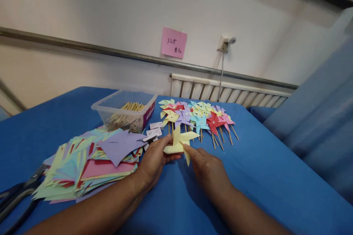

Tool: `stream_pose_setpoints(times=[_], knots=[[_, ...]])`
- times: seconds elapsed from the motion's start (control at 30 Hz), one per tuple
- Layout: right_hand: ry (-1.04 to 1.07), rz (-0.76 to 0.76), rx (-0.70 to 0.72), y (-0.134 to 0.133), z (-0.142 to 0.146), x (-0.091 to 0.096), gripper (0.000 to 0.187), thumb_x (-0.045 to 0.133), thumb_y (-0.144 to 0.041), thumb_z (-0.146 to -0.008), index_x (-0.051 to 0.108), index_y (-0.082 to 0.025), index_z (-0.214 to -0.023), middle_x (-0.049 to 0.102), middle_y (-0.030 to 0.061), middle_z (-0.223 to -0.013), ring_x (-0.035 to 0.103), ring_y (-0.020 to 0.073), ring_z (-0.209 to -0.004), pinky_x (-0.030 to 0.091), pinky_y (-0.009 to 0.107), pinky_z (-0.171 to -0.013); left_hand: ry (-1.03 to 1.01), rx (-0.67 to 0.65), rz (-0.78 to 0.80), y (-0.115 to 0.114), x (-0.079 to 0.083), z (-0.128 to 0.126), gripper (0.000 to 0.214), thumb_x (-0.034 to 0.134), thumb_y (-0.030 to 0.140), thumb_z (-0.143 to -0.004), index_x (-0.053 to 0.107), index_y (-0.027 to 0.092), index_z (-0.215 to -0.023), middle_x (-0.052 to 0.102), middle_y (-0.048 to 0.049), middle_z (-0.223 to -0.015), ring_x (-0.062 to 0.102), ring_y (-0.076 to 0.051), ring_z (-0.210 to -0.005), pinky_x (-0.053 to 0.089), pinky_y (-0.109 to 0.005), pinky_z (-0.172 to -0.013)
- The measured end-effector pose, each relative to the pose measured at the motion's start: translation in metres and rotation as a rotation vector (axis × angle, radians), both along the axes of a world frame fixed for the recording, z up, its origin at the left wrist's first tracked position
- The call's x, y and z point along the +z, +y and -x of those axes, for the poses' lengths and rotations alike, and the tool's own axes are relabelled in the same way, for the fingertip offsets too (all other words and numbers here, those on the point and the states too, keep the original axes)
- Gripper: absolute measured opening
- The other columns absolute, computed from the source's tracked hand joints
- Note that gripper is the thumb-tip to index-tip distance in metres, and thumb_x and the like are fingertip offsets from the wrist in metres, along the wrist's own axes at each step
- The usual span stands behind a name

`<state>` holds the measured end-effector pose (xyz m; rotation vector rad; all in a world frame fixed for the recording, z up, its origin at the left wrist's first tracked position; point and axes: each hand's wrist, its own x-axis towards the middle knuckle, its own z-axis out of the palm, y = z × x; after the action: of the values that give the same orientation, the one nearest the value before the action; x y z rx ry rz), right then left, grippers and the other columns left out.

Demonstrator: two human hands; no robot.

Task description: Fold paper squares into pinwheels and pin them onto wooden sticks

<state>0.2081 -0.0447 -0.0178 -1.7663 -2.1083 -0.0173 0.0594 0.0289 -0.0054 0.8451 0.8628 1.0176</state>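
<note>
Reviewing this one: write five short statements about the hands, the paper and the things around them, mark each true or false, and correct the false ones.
1. The left hand holds a pale yellow paper pinwheel. True.
2. The right hand is resting on the paper stack. False: its index finger is at the middle of the pale yellow pinwheel.
3. The clear plastic box holds many thin sticks. True.
4. The scissors lie to the right of the paper stack. False: they lie at its left side.
5. The pinwheels on sticks at the back are all red. False: they are in several colours, including yellow, purple, blue, pink and red.
</note>
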Motion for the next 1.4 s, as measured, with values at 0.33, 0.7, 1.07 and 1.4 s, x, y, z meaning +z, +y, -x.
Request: stream_pose_setpoints(times=[0.33,0.7,1.07,1.4], knots=[[0.108,0.034,0.018,0.001,-0.001,-0.001,0.048,0.038,-0.009,-0.089,0.047,-0.026,-0.133,0.066,0.0055,-0.094,0.064,0.0181,-0.082,0.05,0.028,-0.073,0.241,-0.031,-0.102,0.003,-0.008,0.001,0.023,0.069,0.037,-0.065,0.065,0.015,-0.07,0.064,-0.0018,-0.065,0.06,-0.016,-0.061,0.048,-0.026,-0.057],[0.067,0.023,-0.004,-0.001,0.001,0.001,0.047,0.038,-0.01,-0.089,0.049,-0.027,-0.131,0.066,0.004,-0.09,0.064,0.0163,-0.078,0.048,0.025,-0.069,0.247,-0.034,-0.101,0.007,-0.016,0.001,0.023,0.072,0.034,-0.061,0.064,0.014,-0.071,0.067,-0.0017,-0.064,0.06,-0.016,-0.057,0.045,-0.025,-0.056],[0.048,0.035,-0.011,-0.002,0.002,0.002,0.047,0.039,-0.009,-0.088,0.05,-0.025,-0.13,0.067,0.0047,-0.088,0.064,0.0156,-0.076,0.047,0.023,-0.066,0.271,0.0,-0.104,0.005,-0.015,-0.001,0.02,0.074,0.032,-0.06,0.062,0.015,-0.063,0.063,0.0007,-0.057,0.055,-0.012,-0.051,0.042,-0.022,-0.052],[0.23,-0.036,0.053,0.001,0.0,-0.009,0.04,0.039,-0.012,-0.09,0.051,-0.02,-0.128,0.069,0.0078,-0.107,0.066,0.0177,-0.093,0.05,0.028,-0.081,0.16,-0.004,-0.051,0.003,-0.012,-0.001,0.021,0.07,0.035,-0.065,0.064,0.014,-0.067,0.062,-0.0007,-0.065,0.058,-0.013,-0.061,0.048,-0.025,-0.057]])
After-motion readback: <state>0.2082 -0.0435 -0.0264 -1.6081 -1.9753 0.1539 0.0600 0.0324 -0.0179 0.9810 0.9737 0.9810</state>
